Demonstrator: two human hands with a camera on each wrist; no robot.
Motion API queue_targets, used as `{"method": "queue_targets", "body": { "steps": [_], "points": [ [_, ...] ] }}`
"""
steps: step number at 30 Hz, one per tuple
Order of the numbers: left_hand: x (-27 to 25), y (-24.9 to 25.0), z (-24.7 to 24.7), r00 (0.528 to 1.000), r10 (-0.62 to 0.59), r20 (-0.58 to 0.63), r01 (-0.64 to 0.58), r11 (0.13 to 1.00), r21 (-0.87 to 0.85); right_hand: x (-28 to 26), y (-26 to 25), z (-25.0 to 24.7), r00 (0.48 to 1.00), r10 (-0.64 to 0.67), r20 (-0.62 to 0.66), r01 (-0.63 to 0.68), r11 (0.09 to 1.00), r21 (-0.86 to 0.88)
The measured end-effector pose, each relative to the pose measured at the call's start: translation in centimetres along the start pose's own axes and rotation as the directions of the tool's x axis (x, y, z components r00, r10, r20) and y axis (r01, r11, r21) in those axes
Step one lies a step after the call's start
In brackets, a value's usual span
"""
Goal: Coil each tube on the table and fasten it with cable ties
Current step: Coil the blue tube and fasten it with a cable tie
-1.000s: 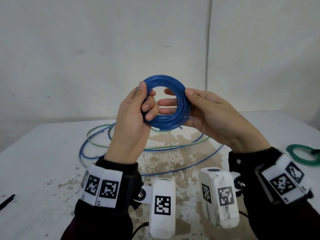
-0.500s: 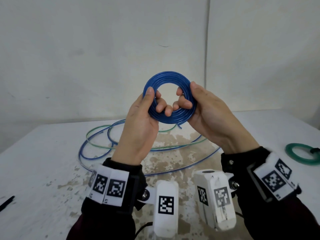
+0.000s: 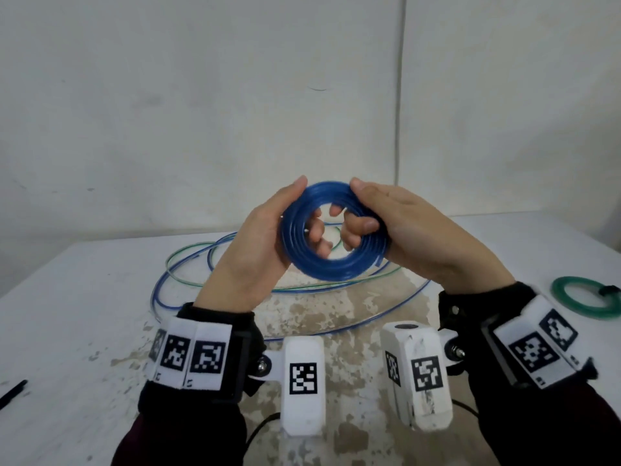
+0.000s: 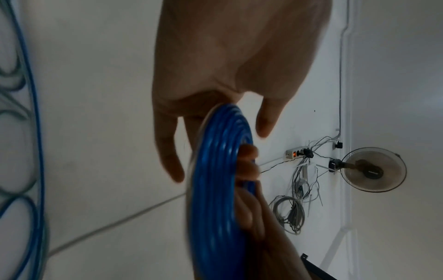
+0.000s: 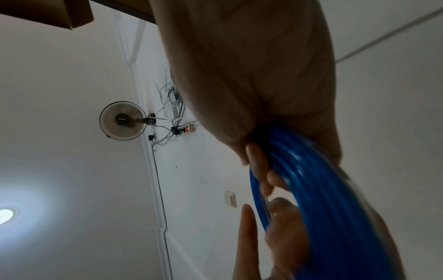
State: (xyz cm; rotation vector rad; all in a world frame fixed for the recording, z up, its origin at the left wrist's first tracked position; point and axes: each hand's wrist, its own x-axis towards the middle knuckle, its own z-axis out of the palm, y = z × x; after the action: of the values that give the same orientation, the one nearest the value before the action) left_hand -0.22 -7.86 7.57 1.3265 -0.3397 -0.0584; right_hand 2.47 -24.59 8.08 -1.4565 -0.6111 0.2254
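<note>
A blue tube wound into a small coil [image 3: 302, 264] hangs in the air above the table, tilted toward me. My left hand [image 3: 293, 198] grips its left side, thumb on the upper rim and fingers curled through the ring. My right hand [image 3: 361, 207] grips the right side the same way. The coil's cut end [image 3: 379, 263] sticks out at the lower right. In the left wrist view the coil [image 4: 215, 189] runs edge-on under my left hand [image 4: 227, 66]. In the right wrist view the coil [image 5: 323, 199] leaves my right hand [image 5: 251, 75].
Loose blue and green tubes [image 3: 188, 264] lie in wide loops on the stained white table [image 3: 84, 314] behind my hands. A tied green coil [image 3: 584, 301] lies at the right edge. A black cable tie [image 3: 13, 393] lies at the far left. A wall stands close behind.
Both hands have lowered the blue coil and tipped it toward me. The grips shifted: thumbs now sit on the upper rim, fingers curl through the ring.
</note>
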Motion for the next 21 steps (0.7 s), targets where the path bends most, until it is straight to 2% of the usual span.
{"method": "queue_targets", "body": {
  "steps": [3,6,10,13,17,21],
  "points": [
    [-0.2,0.0,-0.4,0.994,-0.102,0.049,0.089,0.971,0.222,-0.2,0.7,0.1,0.994,0.088,0.070,-0.077,0.986,-0.148],
    [-0.3,-0.4,-0.2,0.991,-0.122,0.053,0.099,0.944,0.315,-0.1,1.3,0.5,0.984,0.167,0.056,-0.149,0.960,-0.237],
    [-0.1,-0.9,-0.1,0.987,-0.146,0.064,0.110,0.915,0.389,0.2,1.3,0.9,0.971,0.238,0.000,-0.231,0.942,-0.244],
    [-0.2,-0.9,0.0,0.988,-0.141,0.068,0.099,0.899,0.426,0.3,1.2,1.2,0.950,0.309,0.040,-0.293,0.931,-0.216],
    [-0.2,-1.0,0.0,0.989,-0.135,0.065,0.094,0.897,0.432,0.2,0.9,1.8,0.950,0.311,0.038,-0.296,0.929,-0.221],
    [-0.1,-1.3,0.3,0.999,-0.030,0.042,0.007,0.884,0.467,-0.1,0.6,2.2,0.973,0.231,-0.009,-0.226,0.942,-0.249]
  ]
}}
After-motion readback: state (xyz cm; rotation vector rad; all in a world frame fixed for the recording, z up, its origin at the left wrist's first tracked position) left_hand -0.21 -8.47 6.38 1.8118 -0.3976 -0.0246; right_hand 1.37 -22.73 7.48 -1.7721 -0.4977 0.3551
